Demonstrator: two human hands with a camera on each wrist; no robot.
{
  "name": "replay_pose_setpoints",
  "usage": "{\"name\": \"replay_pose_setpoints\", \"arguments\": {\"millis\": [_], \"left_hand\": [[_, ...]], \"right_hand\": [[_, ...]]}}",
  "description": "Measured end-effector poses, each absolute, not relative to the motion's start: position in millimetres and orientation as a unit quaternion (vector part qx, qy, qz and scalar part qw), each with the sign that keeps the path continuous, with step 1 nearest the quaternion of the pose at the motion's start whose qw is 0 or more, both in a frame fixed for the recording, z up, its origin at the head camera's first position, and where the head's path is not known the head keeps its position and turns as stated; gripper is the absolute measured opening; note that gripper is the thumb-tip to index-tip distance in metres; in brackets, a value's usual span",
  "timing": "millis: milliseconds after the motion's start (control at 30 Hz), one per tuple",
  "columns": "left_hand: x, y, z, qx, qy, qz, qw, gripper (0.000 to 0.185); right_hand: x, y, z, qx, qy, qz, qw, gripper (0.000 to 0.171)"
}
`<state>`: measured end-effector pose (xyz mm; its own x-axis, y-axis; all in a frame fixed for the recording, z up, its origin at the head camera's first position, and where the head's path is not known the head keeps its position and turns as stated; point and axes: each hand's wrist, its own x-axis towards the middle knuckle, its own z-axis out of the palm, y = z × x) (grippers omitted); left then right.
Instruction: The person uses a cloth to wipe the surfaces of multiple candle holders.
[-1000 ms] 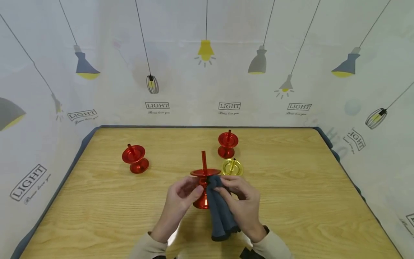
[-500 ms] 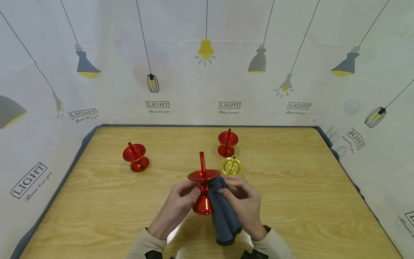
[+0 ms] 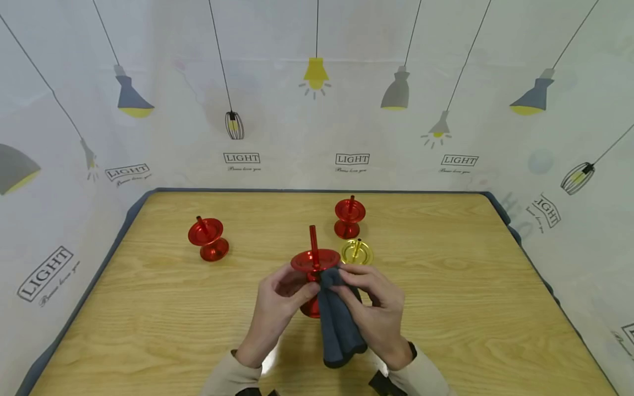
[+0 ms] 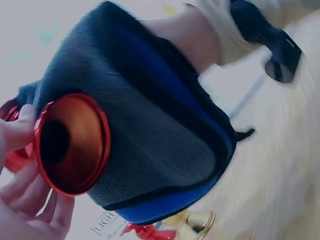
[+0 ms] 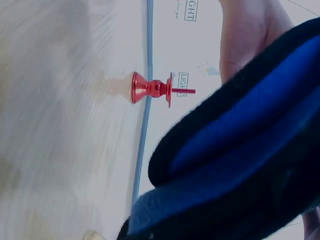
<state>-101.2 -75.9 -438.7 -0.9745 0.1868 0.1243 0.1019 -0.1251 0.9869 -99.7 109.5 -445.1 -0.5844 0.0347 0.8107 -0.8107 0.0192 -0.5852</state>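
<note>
My left hand (image 3: pixel 277 302) holds a red metal candle holder (image 3: pixel 303 262) by its stem, below the dish. Its spike points up, and in the left wrist view the hollow underside of its base (image 4: pixel 82 145) faces the camera. My right hand (image 3: pixel 381 302) pinches a folded grey-blue cloth (image 3: pixel 339 327) against the stem, just beneath the dish. The cloth hangs down over the right side of the base. In the right wrist view the cloth's dark border and bright blue inner side (image 5: pixel 240 130) cover much of the picture, hiding most of the right hand.
On the wooden table (image 3: pixel 148 313) a second red candle holder (image 3: pixel 205 232) stands at the left. Another red one (image 3: pixel 349 212) is at the back, right of centre, with a gold candle holder (image 3: pixel 350 257) in front of it. A lamp-printed sheet (image 3: pixel 282 110) surrounds the table.
The held candle holder dipped slightly, then rose and shifted a little right. Its dish now shows more of its top face. The cloth has swung left across the base; both hands keep their hold.
</note>
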Motion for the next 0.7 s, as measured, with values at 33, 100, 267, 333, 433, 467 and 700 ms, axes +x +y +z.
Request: {"name": "replay_pose_setpoints", "arguments": {"millis": [33, 100, 267, 333, 433, 467, 700], "left_hand": [[-101.9, -76.0, -440.2, 0.115, 0.650, 0.750, 0.042, 0.037], [-103.6, -77.0, -443.4, 0.142, 0.617, 0.771, 0.075, 0.040], [-106.5, -79.2, -443.9, 0.207, 0.573, 0.782, 0.133, 0.049], [-106.0, -78.9, -440.0, 0.189, 0.595, 0.771, 0.125, 0.049], [-103.4, -76.2, -435.3, 0.152, 0.634, 0.753, 0.095, 0.044], [-102.4, -74.7, -434.6, 0.145, 0.643, 0.748, 0.080, 0.041], [-99.5, -70.2, -440.0, 0.171, 0.657, 0.734, 0.029, 0.039]], "right_hand": [[-99.0, 110.6, -445.5, 0.310, -0.624, 0.637, 0.330, 0.026], [-97.3, 113.0, -446.8, 0.310, -0.602, 0.669, 0.308, 0.026], [-93.0, 117.5, -448.7, 0.293, -0.543, 0.742, 0.263, 0.026], [-92.8, 118.5, -448.5, 0.285, -0.543, 0.743, 0.268, 0.026], [-93.7, 119.6, -447.3, 0.279, -0.562, 0.724, 0.287, 0.027], [-94.0, 119.7, -446.6, 0.278, -0.572, 0.714, 0.294, 0.027], [-92.2, 117.0, -444.6, 0.303, -0.637, 0.612, 0.357, 0.024]]}}
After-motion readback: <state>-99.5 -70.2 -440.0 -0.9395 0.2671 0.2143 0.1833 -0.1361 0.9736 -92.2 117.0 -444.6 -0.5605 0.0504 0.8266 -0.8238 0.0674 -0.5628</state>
